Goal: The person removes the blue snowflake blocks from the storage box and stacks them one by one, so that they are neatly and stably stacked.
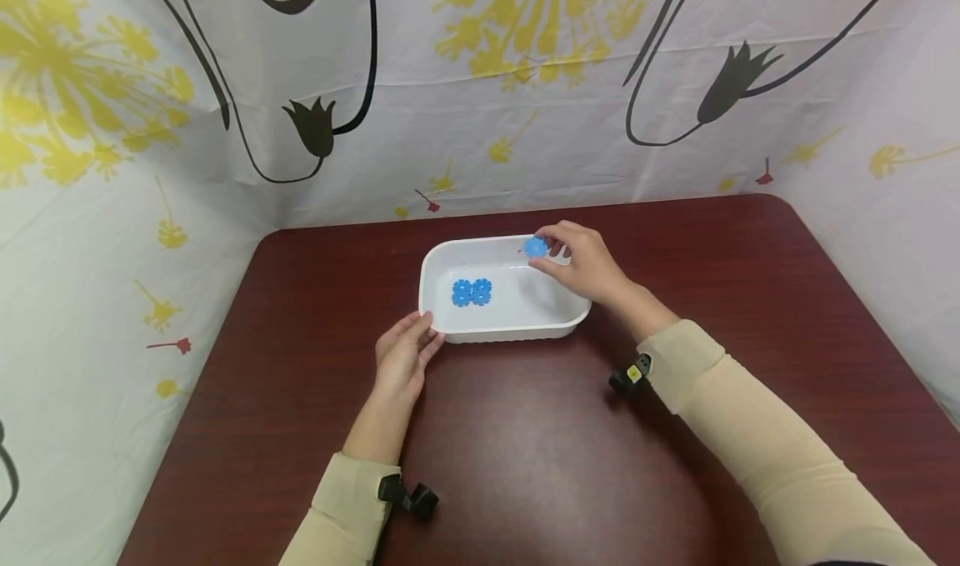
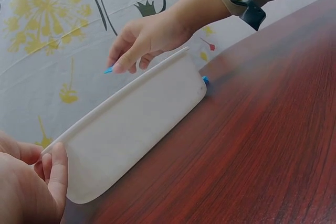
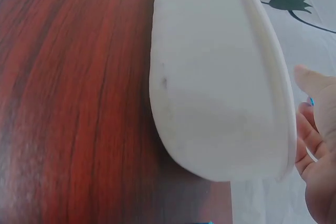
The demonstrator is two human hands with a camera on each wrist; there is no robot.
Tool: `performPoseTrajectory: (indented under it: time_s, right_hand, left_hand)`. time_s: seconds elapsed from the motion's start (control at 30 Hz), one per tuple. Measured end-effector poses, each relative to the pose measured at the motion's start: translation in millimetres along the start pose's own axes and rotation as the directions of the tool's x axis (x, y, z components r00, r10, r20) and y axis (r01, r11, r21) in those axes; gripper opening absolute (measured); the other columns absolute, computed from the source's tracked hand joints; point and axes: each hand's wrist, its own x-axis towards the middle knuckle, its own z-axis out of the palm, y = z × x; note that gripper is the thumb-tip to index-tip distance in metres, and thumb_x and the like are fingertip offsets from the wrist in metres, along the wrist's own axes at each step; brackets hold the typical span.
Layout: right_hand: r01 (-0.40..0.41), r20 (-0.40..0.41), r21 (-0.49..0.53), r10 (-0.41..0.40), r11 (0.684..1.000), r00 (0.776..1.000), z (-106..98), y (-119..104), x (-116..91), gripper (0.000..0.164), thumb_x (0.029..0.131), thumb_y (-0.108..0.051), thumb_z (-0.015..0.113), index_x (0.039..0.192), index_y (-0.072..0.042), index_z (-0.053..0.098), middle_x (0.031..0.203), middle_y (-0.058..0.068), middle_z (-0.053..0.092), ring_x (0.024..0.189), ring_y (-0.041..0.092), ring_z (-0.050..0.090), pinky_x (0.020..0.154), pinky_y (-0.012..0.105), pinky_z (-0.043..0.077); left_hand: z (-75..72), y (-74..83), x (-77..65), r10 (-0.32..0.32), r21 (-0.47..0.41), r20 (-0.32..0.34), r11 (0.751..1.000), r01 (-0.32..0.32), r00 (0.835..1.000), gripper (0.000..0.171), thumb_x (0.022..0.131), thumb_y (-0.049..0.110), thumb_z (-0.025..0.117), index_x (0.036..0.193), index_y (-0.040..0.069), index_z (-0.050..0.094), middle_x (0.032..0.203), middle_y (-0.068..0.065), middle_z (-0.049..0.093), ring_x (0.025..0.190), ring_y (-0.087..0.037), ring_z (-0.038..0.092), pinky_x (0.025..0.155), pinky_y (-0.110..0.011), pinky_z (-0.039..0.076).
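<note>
here, right hand [image 1: 585,259] pinching blue disc [image 1: 535,247], left hand [image 1: 402,356] gripping tray [image 1: 521,303]

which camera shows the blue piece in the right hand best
The head view: the blue piece shows its rounded face there, pinched by the right hand. The left wrist view gives only a thin blue sliver; the right wrist view, just a speck of blue, mostly hidden.

One white tray [image 1: 498,333], one blue cluster [image 1: 472,292] inside, one held blue disc [image 1: 536,247], one blue bit [image 2: 205,80] outside — two hands [image 1: 403,358] [image 1: 588,262].
</note>
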Motion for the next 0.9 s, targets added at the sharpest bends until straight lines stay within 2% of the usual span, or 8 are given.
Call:
performPoseTrajectory:
  time_s: [0.3,0.57,0.77,0.9]
  right_hand:
    - [-0.002,-0.043,-0.024,0.000,1.000,0.999,-13.2,8.3,-3.9,0.036,0.087,-0.016,0.083,0.116,0.000,0.069,0.092,0.011,0.065,0.079,0.023,0.060,0.066,0.035,0.051]
    - [-0.035,-0.079,-0.042,0.031,0.999,0.996,-24.1,17.3,-10.3,0.037,0.086,-0.016,0.083,0.117,-0.001,0.068,0.091,0.009,0.064,0.074,0.019,0.061,0.065,0.033,0.055]
    - [-0.063,-0.100,-0.059,0.057,0.996,0.993,-29.6,25.6,-17.0,0.038,0.087,-0.016,0.082,0.119,-0.001,0.068,0.093,0.009,0.065,0.076,0.019,0.062,0.065,0.025,0.053]
    - [-0.075,-0.119,-0.066,0.066,0.995,0.991,-34.2,30.3,-20.4,0.038,0.086,-0.015,0.083,0.119,-0.002,0.068,0.093,0.010,0.065,0.076,0.020,0.062,0.064,0.026,0.053]
  left_hand:
    - [-0.6,0.7,0.8,0.003,0.009,0.007,1.000,-0.003,1.000,0.022,0.095,0.005,0.069,0.114,0.001,0.058,0.093,-0.008,0.057,0.078,-0.014,0.061,0.082,-0.028,0.062]
    - [-0.8,1.3,1.0,0.003,0.023,0.003,1.000,-0.003,1.000,0.023,0.096,0.005,0.068,0.115,0.000,0.058,0.098,-0.011,0.057,0.081,-0.016,0.061,0.082,-0.029,0.063]
    - [-0.7,1.6,1.3,0.015,0.059,0.005,0.998,-0.016,1.000,0.018,0.096,0.005,0.068,0.110,0.000,0.059,0.089,-0.010,0.059,0.074,-0.013,0.062,0.079,-0.029,0.063]
    - [-1.0,1.2,0.9,0.020,0.074,0.013,0.997,-0.021,1.000,0.015,0.096,0.006,0.068,0.106,0.001,0.058,0.086,-0.009,0.059,0.071,-0.012,0.063,0.078,-0.029,0.063]
